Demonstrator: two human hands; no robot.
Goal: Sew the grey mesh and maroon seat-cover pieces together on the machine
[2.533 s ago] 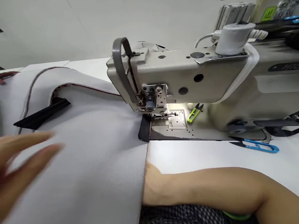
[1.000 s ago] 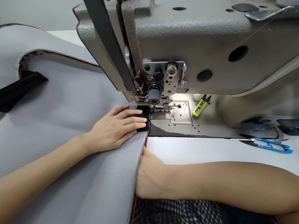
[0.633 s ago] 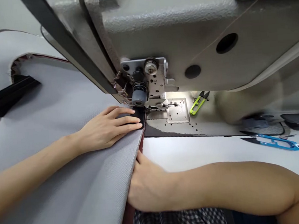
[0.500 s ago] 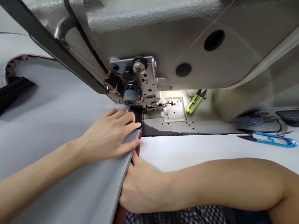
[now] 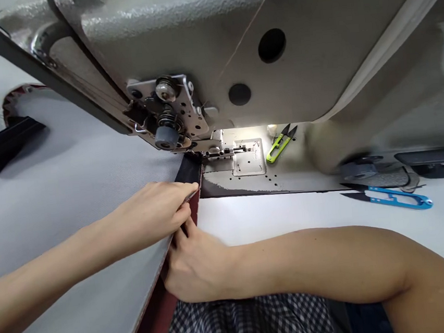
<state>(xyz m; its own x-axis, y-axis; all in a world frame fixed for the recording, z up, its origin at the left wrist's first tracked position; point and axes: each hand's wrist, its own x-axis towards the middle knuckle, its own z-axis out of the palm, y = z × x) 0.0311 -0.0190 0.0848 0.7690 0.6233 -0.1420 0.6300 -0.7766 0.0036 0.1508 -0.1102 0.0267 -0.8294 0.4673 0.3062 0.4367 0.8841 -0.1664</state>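
A large piece of light grey fabric [image 5: 99, 162] with a dark red underside [image 5: 157, 314] lies under the head of a sewing machine [image 5: 195, 54]. At the presser foot, a black strip [image 5: 188, 170] runs along its right edge. My left hand [image 5: 163, 206] is closed on that edge just in front of the needle area, thumb and fingers pinched together. Directly below it, my right hand [image 5: 200, 265] grips the same edge from the right side, where the red layer folds down. Some fingertips of both hands are hidden in the fabric.
Yellow-green thread snips [image 5: 281, 144] lie on the machine bed beside the metal plate [image 5: 248, 158]. Blue thread snips [image 5: 395, 198] rest on the white table [image 5: 274, 216] to the right. Another black strip [image 5: 6, 145] crosses the fabric at far left.
My left hand has slid back toward me along the edge and gone from lying spread on the fabric to pinching it. More red underside shows. The view has shifted slightly.
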